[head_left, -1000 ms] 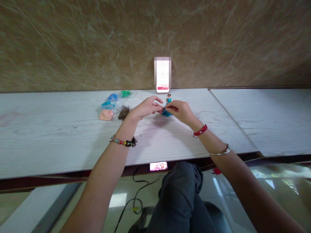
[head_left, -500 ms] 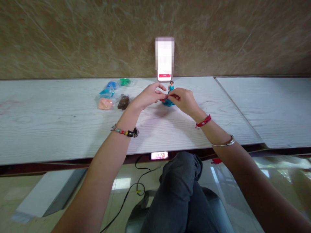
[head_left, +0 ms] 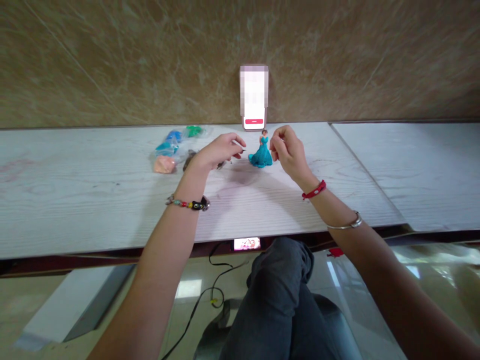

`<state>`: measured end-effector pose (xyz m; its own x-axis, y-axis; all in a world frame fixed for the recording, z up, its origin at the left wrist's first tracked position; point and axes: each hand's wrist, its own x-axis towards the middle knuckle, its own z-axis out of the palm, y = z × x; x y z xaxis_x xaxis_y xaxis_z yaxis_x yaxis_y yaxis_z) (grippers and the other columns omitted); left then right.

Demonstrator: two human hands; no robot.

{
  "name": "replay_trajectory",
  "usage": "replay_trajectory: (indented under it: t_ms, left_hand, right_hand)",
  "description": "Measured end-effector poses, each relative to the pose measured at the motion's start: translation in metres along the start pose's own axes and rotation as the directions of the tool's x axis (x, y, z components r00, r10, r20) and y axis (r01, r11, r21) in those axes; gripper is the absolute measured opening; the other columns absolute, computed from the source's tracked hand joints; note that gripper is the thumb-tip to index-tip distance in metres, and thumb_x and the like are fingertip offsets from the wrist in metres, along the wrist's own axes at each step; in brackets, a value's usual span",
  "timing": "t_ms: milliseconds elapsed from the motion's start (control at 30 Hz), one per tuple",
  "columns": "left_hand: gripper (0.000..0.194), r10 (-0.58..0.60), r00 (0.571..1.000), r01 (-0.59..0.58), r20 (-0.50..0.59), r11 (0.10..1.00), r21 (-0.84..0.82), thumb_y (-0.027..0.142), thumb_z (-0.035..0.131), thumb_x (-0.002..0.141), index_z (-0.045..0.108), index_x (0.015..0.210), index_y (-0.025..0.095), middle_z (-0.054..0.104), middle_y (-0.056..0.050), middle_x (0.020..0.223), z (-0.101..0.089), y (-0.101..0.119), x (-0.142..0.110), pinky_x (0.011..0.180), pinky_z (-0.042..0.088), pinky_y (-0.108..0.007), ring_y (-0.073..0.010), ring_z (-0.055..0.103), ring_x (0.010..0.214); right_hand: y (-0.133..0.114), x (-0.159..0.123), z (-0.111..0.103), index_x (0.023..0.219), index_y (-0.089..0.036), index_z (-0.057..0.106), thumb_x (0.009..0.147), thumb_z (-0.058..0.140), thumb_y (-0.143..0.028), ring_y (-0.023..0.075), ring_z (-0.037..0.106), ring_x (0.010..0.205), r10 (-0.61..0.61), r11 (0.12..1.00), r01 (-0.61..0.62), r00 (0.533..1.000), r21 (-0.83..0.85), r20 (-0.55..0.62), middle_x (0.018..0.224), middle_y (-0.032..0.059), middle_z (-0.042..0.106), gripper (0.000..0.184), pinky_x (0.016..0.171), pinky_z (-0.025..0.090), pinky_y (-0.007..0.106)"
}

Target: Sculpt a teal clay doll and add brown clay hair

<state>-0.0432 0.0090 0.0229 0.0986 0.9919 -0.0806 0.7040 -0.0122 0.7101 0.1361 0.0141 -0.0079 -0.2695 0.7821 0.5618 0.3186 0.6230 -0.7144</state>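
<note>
A small clay figurine (head_left: 260, 154) in a wide turquoise dress, with brown hair, stands upright on the white table between my hands. My left hand (head_left: 222, 150) is to its left, apart from it. A tiny dark piece (head_left: 243, 151) sticks out between the thumb and fingertips of that hand. Right of the figurine, my right hand (head_left: 288, 149) is raised with its fingers curled into a pinch close to the dress. Whether anything is in that pinch is hidden. Behind my left wrist lies a bag of brown clay (head_left: 188, 159), partly covered.
Bags of peach clay (head_left: 164, 164), turquoise clay (head_left: 167, 147), blue clay (head_left: 174, 135) and green clay (head_left: 194, 131) lie at the left. A lit phone (head_left: 254, 97) leans on the wall (head_left: 112, 60). Another screen (head_left: 246, 243) shows below the table's front edge (head_left: 285, 231).
My hands have parted from in front of the figurine, the left going left and the right going right. The whole turquoise dress now shows.
</note>
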Motion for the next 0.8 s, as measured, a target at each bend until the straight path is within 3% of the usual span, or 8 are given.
replay_trajectory:
  t_ms: [133, 233, 333, 433, 533, 600, 667, 800]
  left_hand:
    - [0.020, 0.002, 0.998, 0.019, -0.065, 0.950, 0.311, 0.016, 0.046, 0.074, 0.060, 0.089, 0.016, 0.063, -0.007, 0.083, 0.003, -0.020, 0.013, 0.065, 0.042, -0.026, -0.0167, 0.058, 0.076]
    - [0.024, 0.022, 0.998, 0.008, -0.055, 0.868, 0.497, 0.012, 0.045, 0.071, 0.063, 0.086, 0.016, 0.064, -0.008, 0.087, 0.007, -0.029, 0.018, 0.070, 0.042, -0.028, -0.0188, 0.058, 0.081]
    - [0.026, 0.032, 0.999, -0.006, -0.037, 0.836, 0.549, 0.013, 0.045, 0.070, 0.063, 0.088, 0.017, 0.065, -0.008, 0.085, 0.008, -0.032, 0.020, 0.070, 0.042, -0.027, -0.0182, 0.057, 0.080]
    - [0.024, 0.047, 0.998, -0.022, -0.030, 0.821, 0.570, 0.016, 0.047, 0.070, 0.062, 0.090, 0.016, 0.064, -0.008, 0.084, 0.007, -0.031, 0.019, 0.070, 0.042, -0.027, -0.0184, 0.057, 0.080]
    - [0.024, 0.061, 0.997, -0.018, -0.053, 0.813, 0.581, 0.026, 0.047, 0.075, 0.060, 0.092, 0.016, 0.063, -0.010, 0.089, 0.007, -0.026, 0.015, 0.071, 0.042, -0.029, -0.0201, 0.057, 0.082]
    - [0.029, 0.076, 0.994, -0.015, -0.079, 0.811, 0.585, 0.035, 0.043, 0.079, 0.058, 0.096, 0.016, 0.062, -0.012, 0.094, 0.008, -0.021, 0.012, 0.073, 0.042, -0.031, -0.0214, 0.057, 0.086]
    - [0.034, 0.091, 0.992, -0.018, -0.092, 0.801, 0.599, 0.038, 0.040, 0.082, 0.057, 0.100, 0.015, 0.061, -0.013, 0.099, 0.011, -0.016, 0.008, 0.075, 0.041, -0.031, -0.0222, 0.055, 0.091]
    - [0.035, 0.084, 0.994, -0.020, -0.073, 0.780, 0.626, 0.039, 0.039, 0.083, 0.055, 0.102, 0.015, 0.059, -0.013, 0.101, 0.018, -0.011, 0.005, 0.077, 0.041, -0.029, -0.0212, 0.054, 0.095]
  right_hand:
    - [0.003, 0.001, -0.004, 0.077, -0.018, 0.050, 0.089, 0.027, -0.044, 0.0056, 0.041, 0.049, -0.017, 0.998, 0.013, 0.998, 0.056, 0.066, 0.056, -0.0034, 0.044, 0.036, 0.051, 0.037, 0.022]
    - [0.005, 0.003, -0.007, 0.069, -0.017, 0.049, 0.084, 0.042, -0.042, 0.0048, 0.042, 0.049, -0.026, 0.996, 0.015, 0.990, 0.086, 0.137, 0.056, -0.0037, 0.044, 0.030, 0.049, 0.036, 0.022]
    - [0.007, 0.006, -0.011, 0.074, -0.016, 0.051, 0.077, 0.054, -0.039, 0.0047, 0.045, 0.051, -0.018, 0.989, -0.011, 0.980, 0.150, 0.196, 0.062, -0.0029, 0.049, 0.023, 0.049, 0.038, 0.021]
    - [0.008, 0.006, -0.020, 0.073, -0.015, 0.051, 0.079, 0.050, -0.038, 0.0050, 0.046, 0.050, 0.000, 0.987, -0.038, 0.971, 0.153, 0.241, 0.059, -0.0030, 0.050, 0.023, 0.048, 0.037, 0.020]
    - [0.009, 0.001, -0.033, 0.063, -0.015, 0.052, 0.085, 0.039, -0.033, 0.0056, 0.045, 0.048, 0.011, 1.000, -0.013, 0.945, 0.005, 0.326, 0.052, -0.0025, 0.050, 0.031, 0.048, 0.036, 0.020]
    - [0.015, -0.006, -0.041, 0.064, -0.014, 0.056, 0.080, 0.048, -0.028, 0.0067, 0.047, 0.050, -0.008, 0.989, 0.062, 0.926, -0.131, 0.378, 0.054, -0.0019, 0.054, 0.023, 0.050, 0.036, 0.020]
    - [0.025, -0.013, -0.044, 0.070, -0.014, 0.061, 0.074, 0.056, -0.021, 0.0087, 0.052, 0.056, -0.041, 0.963, 0.140, 0.923, -0.233, 0.383, 0.065, 0.0008, 0.060, 0.009, 0.054, 0.039, 0.021]
    - [0.045, -0.029, -0.043, 0.072, -0.016, 0.067, 0.077, 0.054, -0.019, 0.0136, 0.058, 0.068, -0.068, 0.905, 0.208, 0.932, -0.372, 0.356, 0.077, 0.0062, 0.063, 0.015, 0.065, 0.045, 0.026]
